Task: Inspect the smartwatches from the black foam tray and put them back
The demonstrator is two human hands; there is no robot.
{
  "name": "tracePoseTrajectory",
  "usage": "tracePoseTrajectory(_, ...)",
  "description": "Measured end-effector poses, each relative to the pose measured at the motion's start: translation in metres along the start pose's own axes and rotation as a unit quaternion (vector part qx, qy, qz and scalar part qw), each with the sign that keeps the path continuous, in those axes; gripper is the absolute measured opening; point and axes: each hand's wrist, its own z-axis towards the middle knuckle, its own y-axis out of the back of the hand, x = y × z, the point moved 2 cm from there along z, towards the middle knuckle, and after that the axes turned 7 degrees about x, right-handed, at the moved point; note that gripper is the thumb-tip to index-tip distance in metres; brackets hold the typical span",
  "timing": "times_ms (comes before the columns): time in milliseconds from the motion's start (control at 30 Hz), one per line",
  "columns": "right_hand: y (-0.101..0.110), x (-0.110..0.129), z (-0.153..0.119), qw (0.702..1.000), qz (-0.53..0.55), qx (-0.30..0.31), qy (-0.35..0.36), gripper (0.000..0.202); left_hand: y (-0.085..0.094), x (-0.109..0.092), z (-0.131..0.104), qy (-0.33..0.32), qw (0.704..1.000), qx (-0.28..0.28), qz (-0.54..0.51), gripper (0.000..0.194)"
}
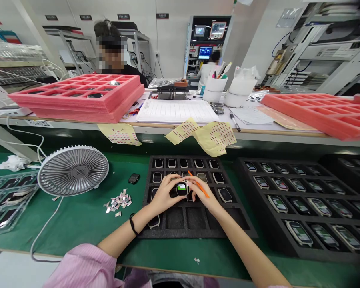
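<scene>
Between both hands, above a black foam tray (171,234), is a smartwatch body (181,189) with a lit green and white screen. My left hand (165,192) grips its left side, thumb below and fingers along the top. At its right edge, my right hand (205,196) has its fingers closed against the watch. An orange stick-like tool (199,185) lies across the right hand, tucked between its fingers. Strapless watches sit in the tray's back rows, one of them a watch (225,195) just right of my hands. Several front pockets hold nothing.
A white fan (78,171) stands left, near scattered small silvery pieces (118,201) and a dark watch body (134,178). Another foam tray (291,240) of lit watches lies right. Pink foam trays (108,114) and a paper sheet (177,111) rest on the shelf. A co-worker (120,60) sits opposite.
</scene>
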Motion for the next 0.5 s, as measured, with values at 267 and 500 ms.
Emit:
tracePoseTrajectory(267, -0.004, 0.001, -0.001, 0.998, -0.039, 0.038, 0.035, 0.044, -0.001, -0.001, -0.001, 0.044, 0.997, -0.013, 0.063, 0.041)
tracePoseTrajectory(500, -0.003, 0.017, -0.007, 0.983, 0.124, 0.132, -0.013, 0.038, 0.006, -0.013, -0.002, -0.049, 0.996, -0.069, -0.011, 0.040)
